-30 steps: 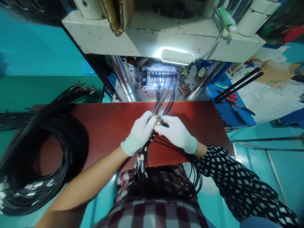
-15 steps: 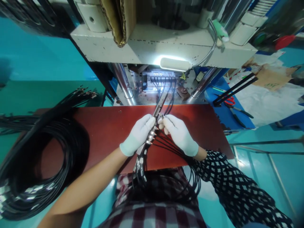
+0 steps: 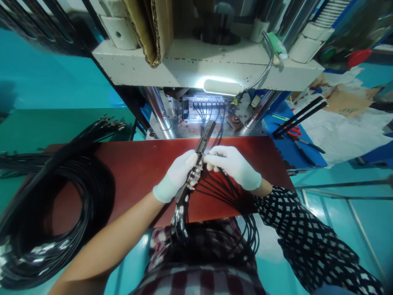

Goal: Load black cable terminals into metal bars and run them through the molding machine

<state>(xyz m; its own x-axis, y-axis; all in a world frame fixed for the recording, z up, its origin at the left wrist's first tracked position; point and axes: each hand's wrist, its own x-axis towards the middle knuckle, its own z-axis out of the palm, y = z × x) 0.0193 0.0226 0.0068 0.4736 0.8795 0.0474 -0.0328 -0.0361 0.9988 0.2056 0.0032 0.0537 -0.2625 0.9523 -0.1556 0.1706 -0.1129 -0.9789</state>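
In a white glove, my left hand is closed round a long grey metal bar fixture, tilted above the red-brown board. Several silvery cable connectors sit in a row along its lower part. Just right of the bar, my gloved right hand has its fingers pinched on a thin black cable, whose end is close to the bar; the fingertips partly hide it. More black cables run from the fixture down to the right, under my right wrist, and hang over my lap.
A press with a lit lamp stands ahead, with cables in its mould. Coiled black cables lie on the left of the board. Pliers and red-handled scissors lie on a blue surface at right.
My right hand has shifted slightly right and turned, with its fingers still pinched beside the bar. The bar has tilted a little in my left hand. The view has shifted slightly.
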